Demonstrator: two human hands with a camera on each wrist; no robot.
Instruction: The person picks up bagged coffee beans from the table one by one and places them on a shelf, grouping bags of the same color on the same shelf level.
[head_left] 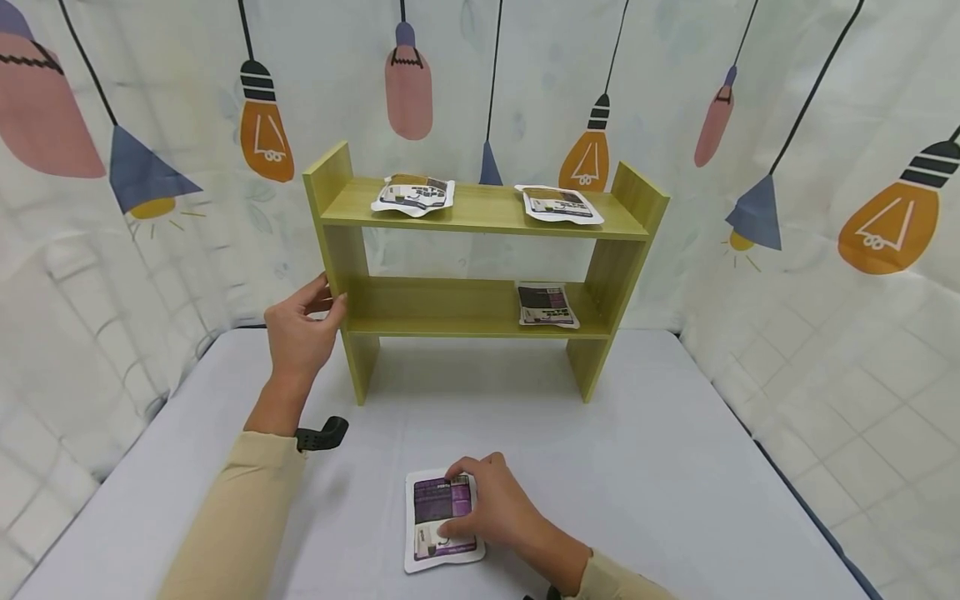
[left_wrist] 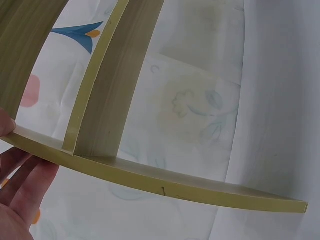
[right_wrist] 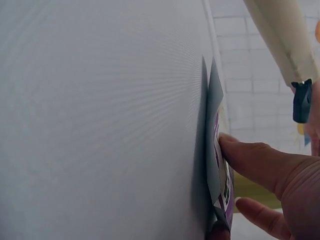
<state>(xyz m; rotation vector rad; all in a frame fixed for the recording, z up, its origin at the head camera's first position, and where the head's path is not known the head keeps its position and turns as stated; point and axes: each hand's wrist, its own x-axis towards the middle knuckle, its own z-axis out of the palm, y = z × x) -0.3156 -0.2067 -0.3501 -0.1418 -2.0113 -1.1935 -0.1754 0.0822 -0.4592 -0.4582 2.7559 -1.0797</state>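
My left hand (head_left: 303, 329) grips the left side panel of a yellow-green two-tier shelf (head_left: 487, 218). In the left wrist view the thumb is on the inner side of the panel edge and the fingers (left_wrist: 32, 187) are on the outer side. At the front of the table, my right hand (head_left: 498, 504) pinches a white pouch with purple and dark print (head_left: 431, 500) at its right part. The right wrist view shows the thumb on the printed face of the pouch (right_wrist: 215, 170), with a fingertip at its lower edge.
Two white pouches lie on the upper tier, one left (head_left: 414, 196) and one right (head_left: 558, 206). A dark-printed pouch (head_left: 546, 305) lies at the right of the lower tier. The white table (head_left: 600, 500) is backed by a curtain with printed lamps (head_left: 315, 100).
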